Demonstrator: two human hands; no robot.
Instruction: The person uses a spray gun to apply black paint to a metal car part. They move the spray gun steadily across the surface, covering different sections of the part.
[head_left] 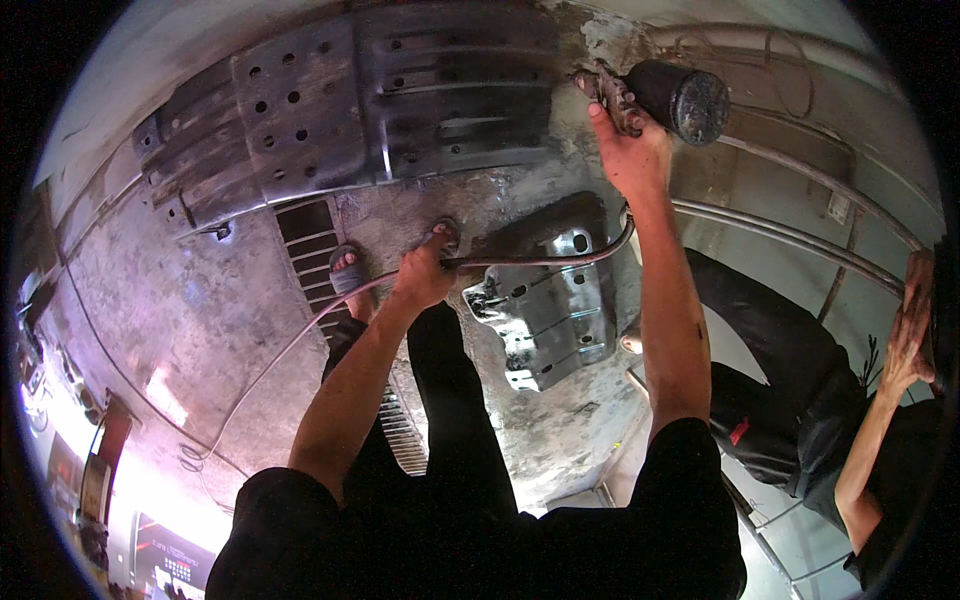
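Note:
My right hand (637, 158) is raised toward the far wall, its fingers closed around a dirty spray gun (618, 100). A black cylindrical canister (690, 98) is attached to the gun, its round end facing me. A thin air hose (540, 261) curves behind my right forearm toward the gun. My left hand (425, 277) is wrapped around the hose, which trails off to the lower left. Past my hands, a large dark metal plate with holes (300, 110) stands along the far side. On the floor between my arms lies a smaller, glossy black plate (560, 305).
A drain grate (308, 250) runs along the floor beside my sandaled foot (348, 270). Metal rails (790, 240) follow the right wall. At the right, another person in dark clothes (800, 380) sits or crouches, one hand (908, 330) raised. Bright light comes from the lower left.

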